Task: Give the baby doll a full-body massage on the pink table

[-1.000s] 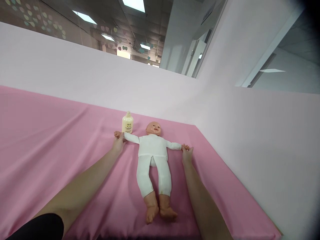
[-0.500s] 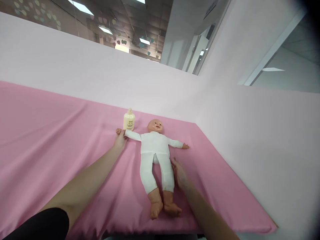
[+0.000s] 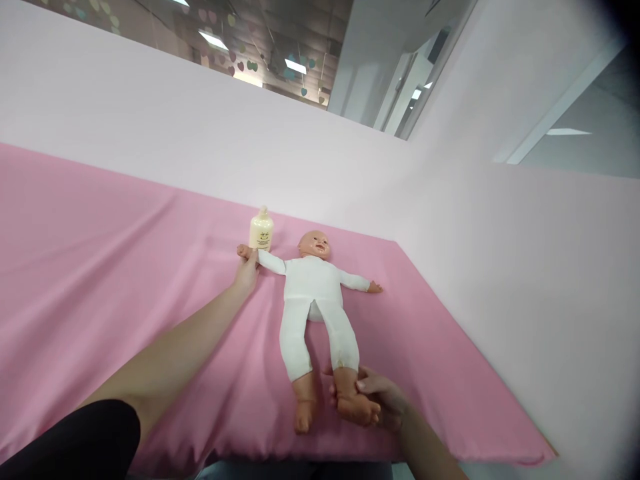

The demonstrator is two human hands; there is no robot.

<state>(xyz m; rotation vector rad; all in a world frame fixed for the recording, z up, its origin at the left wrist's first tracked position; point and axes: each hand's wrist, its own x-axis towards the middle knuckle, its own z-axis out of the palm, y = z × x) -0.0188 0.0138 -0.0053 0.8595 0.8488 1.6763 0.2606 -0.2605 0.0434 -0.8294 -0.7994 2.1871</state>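
White wall, pink sheet, and a baby doll held at one wrist and one ankle.
The wall rises behind the sheet, and the doll lies face up on it, near the front edge, its head toward the wall, arms spread, dressed in a white top and trousers with bare feet. The left hand is closed around the doll's wrist on the left side of the view; the right hand is wrapped around the ankle on the right side, thumb on the near side and fingertips showing past the other. A pale yellow bottle with dark print stands upright just beyond the held wrist; whether they touch cannot be told.
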